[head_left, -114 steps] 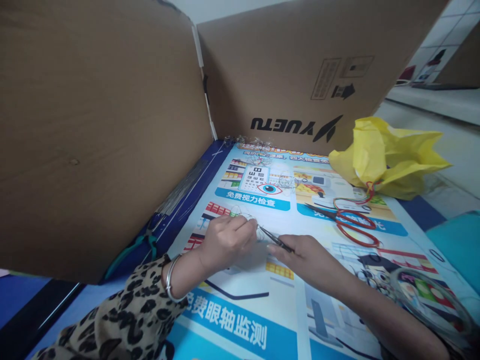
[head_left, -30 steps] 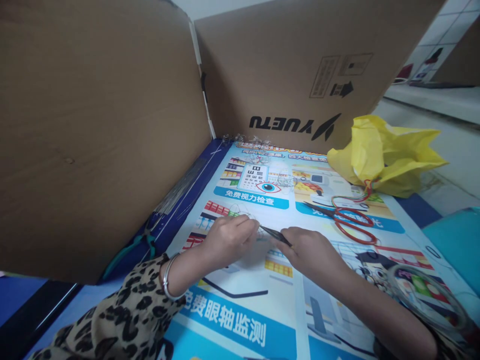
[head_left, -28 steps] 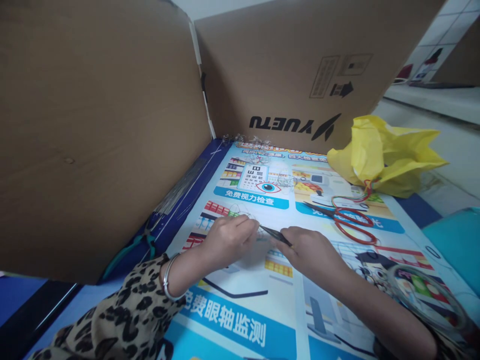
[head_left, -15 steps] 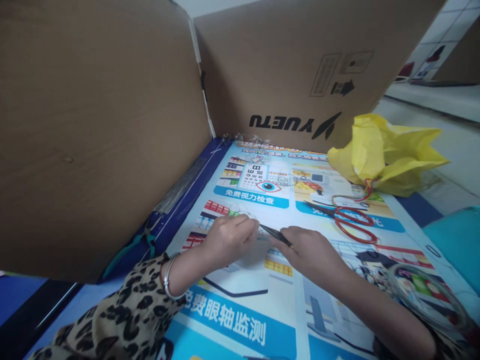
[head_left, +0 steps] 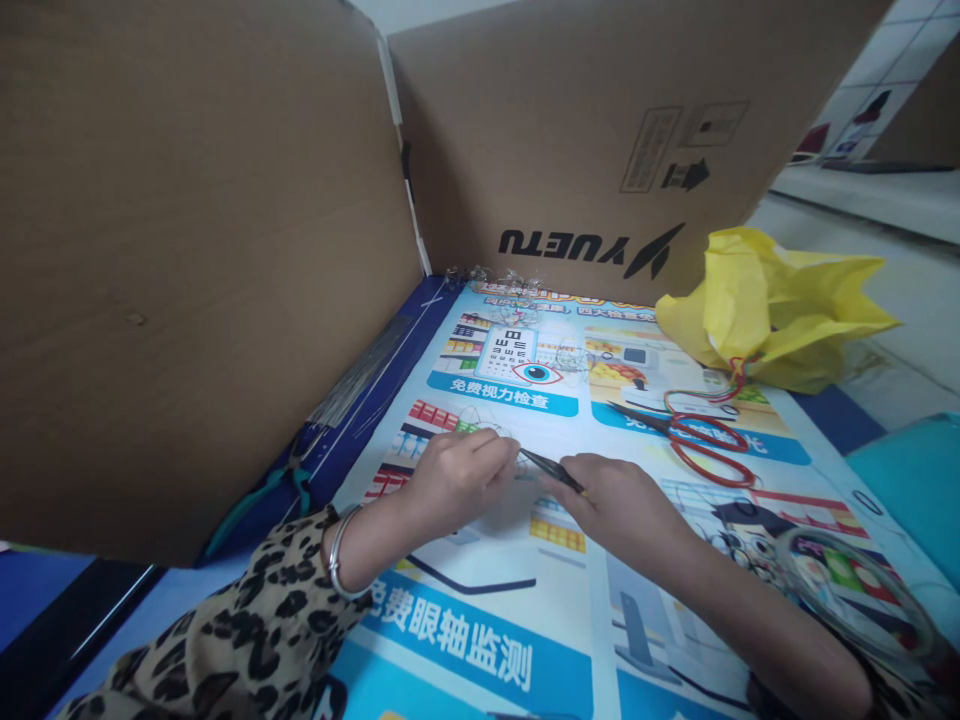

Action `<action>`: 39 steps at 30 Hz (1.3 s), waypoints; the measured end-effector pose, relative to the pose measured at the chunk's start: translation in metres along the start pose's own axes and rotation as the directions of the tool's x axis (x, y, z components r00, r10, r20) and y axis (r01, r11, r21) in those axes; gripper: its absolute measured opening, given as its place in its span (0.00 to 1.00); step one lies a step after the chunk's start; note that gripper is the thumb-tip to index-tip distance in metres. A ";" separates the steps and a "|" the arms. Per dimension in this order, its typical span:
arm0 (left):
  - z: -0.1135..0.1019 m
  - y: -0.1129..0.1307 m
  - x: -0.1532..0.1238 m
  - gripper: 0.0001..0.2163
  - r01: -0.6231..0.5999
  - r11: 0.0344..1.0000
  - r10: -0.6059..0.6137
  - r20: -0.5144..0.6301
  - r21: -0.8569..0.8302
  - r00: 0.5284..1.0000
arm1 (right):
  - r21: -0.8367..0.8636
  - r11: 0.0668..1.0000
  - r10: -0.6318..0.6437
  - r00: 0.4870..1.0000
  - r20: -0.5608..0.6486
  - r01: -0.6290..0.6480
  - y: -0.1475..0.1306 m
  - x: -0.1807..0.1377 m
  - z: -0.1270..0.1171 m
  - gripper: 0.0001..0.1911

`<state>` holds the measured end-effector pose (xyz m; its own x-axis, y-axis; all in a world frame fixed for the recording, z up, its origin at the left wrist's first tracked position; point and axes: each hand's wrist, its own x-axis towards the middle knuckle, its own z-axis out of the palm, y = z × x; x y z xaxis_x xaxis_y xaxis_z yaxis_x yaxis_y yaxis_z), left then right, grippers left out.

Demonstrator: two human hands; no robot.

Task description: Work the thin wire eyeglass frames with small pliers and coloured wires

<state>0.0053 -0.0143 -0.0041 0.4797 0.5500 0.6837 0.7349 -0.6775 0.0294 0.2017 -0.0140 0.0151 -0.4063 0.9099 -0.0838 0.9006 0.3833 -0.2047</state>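
Note:
My left hand [head_left: 465,475] is closed in a pinch over the printed sheet [head_left: 559,625]. From behind its fingers shows thin bent wire [head_left: 480,418], mostly hidden by the hand. In my right hand [head_left: 611,500] is a pair of long-nose pliers [head_left: 553,468]. Their dark pointed tips reach to the fingertips of my left hand, and the handles are covered by my right palm. Whether the tips grip the wire cannot be made out.
Red-handled scissors [head_left: 709,450] lie right of my hands, near a yellow bag [head_left: 772,310]. Teal-handled pliers [head_left: 259,500] and straight wires [head_left: 360,375] lie left. Bent wire pieces [head_left: 510,282] sit by the cardboard wall [head_left: 585,150]. A wire coil [head_left: 855,590] rests by my right forearm.

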 end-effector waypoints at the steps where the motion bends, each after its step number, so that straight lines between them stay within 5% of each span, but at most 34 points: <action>1: 0.000 0.000 0.000 0.07 -0.001 1.000 0.001 0.005 0.001 1.000 | -0.001 1.000 0.000 1.000 0.000 0.000 0.000 0.000 0.000 0.17; 16: -0.003 -0.003 -0.001 0.07 -0.045 0.999 0.047 0.086 -0.022 0.995 | -0.048 0.998 -0.026 0.999 0.038 0.028 0.004 0.001 0.002 0.17; 22: -0.012 -0.008 0.004 0.09 -0.169 0.986 0.167 0.134 0.003 0.977 | 0.042 0.994 -0.107 0.991 0.077 0.104 0.007 -0.003 -0.003 0.20; 27: -0.022 -0.017 0.009 0.09 -0.194 0.980 0.191 0.064 0.035 0.979 | 0.155 0.977 -0.176 0.967 0.183 0.148 0.009 -0.004 -0.003 0.20; 39: -0.010 -0.007 0.003 0.07 -0.075 0.997 0.075 -0.005 0.006 0.997 | 0.089 0.996 -0.011 1.000 -0.027 0.013 0.000 -0.004 -0.001 0.19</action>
<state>-0.0030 -0.0127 0.0048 0.5310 0.4954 0.6875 0.6997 -0.7139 -0.0260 0.2037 -0.0179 0.0161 -0.4117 0.9096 -0.0556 0.8779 0.3795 -0.2922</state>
